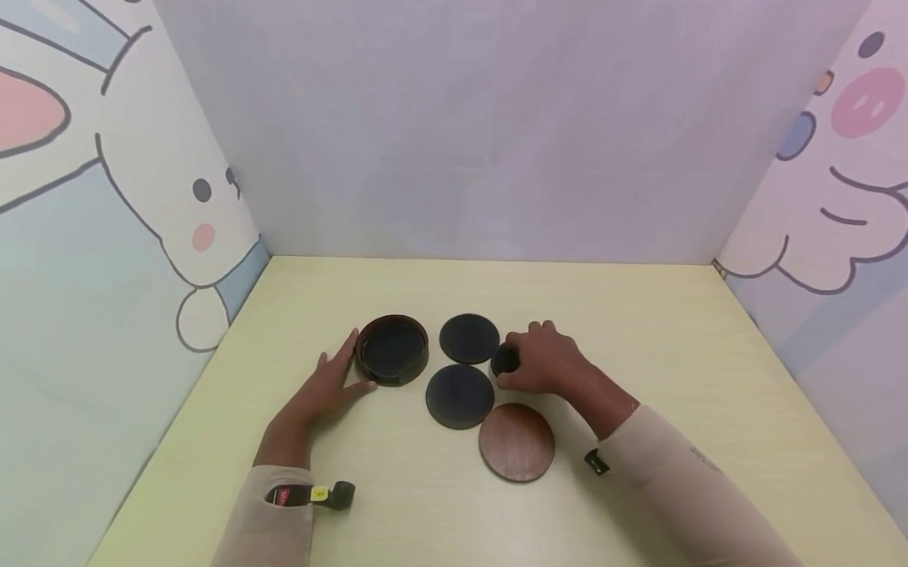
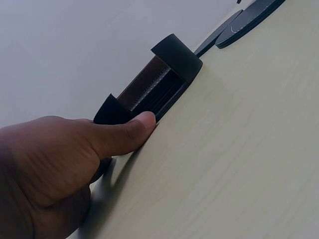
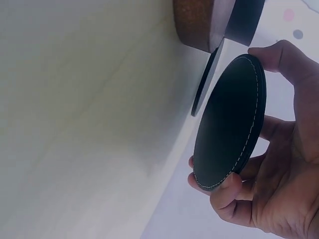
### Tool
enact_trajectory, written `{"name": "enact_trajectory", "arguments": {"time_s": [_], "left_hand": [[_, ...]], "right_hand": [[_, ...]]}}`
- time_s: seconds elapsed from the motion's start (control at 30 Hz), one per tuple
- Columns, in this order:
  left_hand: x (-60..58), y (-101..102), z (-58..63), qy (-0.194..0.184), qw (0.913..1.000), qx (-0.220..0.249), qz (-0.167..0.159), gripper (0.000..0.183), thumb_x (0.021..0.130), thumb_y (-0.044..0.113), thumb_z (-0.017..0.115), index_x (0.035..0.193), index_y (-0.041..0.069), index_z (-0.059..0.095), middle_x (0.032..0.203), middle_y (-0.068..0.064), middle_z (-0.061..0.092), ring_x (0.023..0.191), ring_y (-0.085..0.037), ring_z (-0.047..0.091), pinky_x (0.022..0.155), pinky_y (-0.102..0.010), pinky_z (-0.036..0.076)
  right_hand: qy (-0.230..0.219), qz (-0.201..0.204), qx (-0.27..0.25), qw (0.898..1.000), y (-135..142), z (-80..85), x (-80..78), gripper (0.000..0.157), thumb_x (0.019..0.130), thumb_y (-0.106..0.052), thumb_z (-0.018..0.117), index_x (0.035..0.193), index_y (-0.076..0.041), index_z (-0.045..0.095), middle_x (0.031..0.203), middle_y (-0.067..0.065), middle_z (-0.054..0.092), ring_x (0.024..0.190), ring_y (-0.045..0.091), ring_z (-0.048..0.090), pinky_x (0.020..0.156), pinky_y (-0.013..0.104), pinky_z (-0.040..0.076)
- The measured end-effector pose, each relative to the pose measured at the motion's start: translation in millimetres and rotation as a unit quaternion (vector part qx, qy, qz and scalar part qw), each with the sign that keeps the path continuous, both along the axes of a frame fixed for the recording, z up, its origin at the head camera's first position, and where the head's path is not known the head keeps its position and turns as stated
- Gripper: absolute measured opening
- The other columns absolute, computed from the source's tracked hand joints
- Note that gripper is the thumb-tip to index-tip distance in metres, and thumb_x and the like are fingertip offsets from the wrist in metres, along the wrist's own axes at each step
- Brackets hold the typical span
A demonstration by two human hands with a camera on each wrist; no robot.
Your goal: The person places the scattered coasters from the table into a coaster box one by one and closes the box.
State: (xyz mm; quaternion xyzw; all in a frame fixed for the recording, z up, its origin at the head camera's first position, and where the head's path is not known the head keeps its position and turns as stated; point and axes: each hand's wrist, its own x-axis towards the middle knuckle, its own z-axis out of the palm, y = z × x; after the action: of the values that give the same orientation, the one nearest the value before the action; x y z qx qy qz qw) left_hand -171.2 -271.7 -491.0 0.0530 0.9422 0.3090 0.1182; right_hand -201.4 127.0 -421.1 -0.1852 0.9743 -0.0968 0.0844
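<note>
A round, low-walled black coaster holder [image 1: 392,380] stands left of centre with dark coasters stacked inside. My left hand [image 1: 328,388] rests against its left side, fingers mostly straight and spread. In the left wrist view, the thumb [image 2: 137,132] touches the lower edge beside the holder's front slot. With my right hand [image 1: 545,359] I grip a round black coaster [image 3: 229,124] with pale edge stitching. The right wrist view shows it tilted, thumb and fingers at its rim. Two black coasters [image 1: 470,338] [image 1: 460,396] lie flat between the hands.
A brown coaster [image 1: 517,442] lies on the pale wood-look table [image 1: 401,499], nearer than the black ones. A plain pale wall [image 1: 489,134] rises behind the table. Side walls with cartoon drawings [image 1: 866,106] flank it.
</note>
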Motion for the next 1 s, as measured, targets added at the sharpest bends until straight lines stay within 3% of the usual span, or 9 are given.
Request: {"name": "enact_trajectory", "arguments": {"time_s": [0.43, 0.73, 1.0], "left_hand": [[-1.6, -0.8, -1.0, -0.004, 0.9999, 0.005, 0.008, 0.105, 0.104, 0.053, 0.071, 0.177, 0.035, -0.001, 0.185, -0.011, 0.01, 0.166, -0.06, -0.006, 0.129, -0.082, 0.011], [0.0, -0.8, -1.4, -0.003, 0.9999, 0.007, 0.007, 0.104, 0.104, 0.051, 0.072, 0.178, 0.032, 0.0, 0.186, -0.01, 0.01, 0.166, -0.061, -0.007, 0.128, -0.082, 0.011], [2.4, 0.4, -1.3, -0.002, 0.9999, 0.009, 0.009, 0.103, 0.105, 0.053, 0.069, 0.177, 0.034, -0.001, 0.186, -0.005, 0.007, 0.166, -0.06, -0.009, 0.128, -0.083, 0.01]], "right_hand": [[0.032, 0.005, -0.005, 0.999, -8.9, 10.1, 4.1, 0.055, 0.085, -0.051, 0.078, 0.128, -0.017, 0.079, 0.112, 0.014, 0.064, 0.105, 0.03, 0.053, 0.069, 0.045, 0.055], [0.068, -0.002, -0.024, 0.997, -25.7, 16.8, 6.8, 0.067, 0.087, -0.053, 0.075, 0.142, -0.015, 0.073, 0.133, 0.02, 0.062, 0.118, 0.034, 0.054, 0.077, 0.052, 0.062], [0.087, -0.002, -0.041, 0.995, -44.4, 23.6, 5.2, 0.067, 0.087, -0.051, 0.072, 0.144, -0.017, 0.071, 0.136, 0.021, 0.06, 0.122, 0.034, 0.052, 0.079, 0.054, 0.063]]}}
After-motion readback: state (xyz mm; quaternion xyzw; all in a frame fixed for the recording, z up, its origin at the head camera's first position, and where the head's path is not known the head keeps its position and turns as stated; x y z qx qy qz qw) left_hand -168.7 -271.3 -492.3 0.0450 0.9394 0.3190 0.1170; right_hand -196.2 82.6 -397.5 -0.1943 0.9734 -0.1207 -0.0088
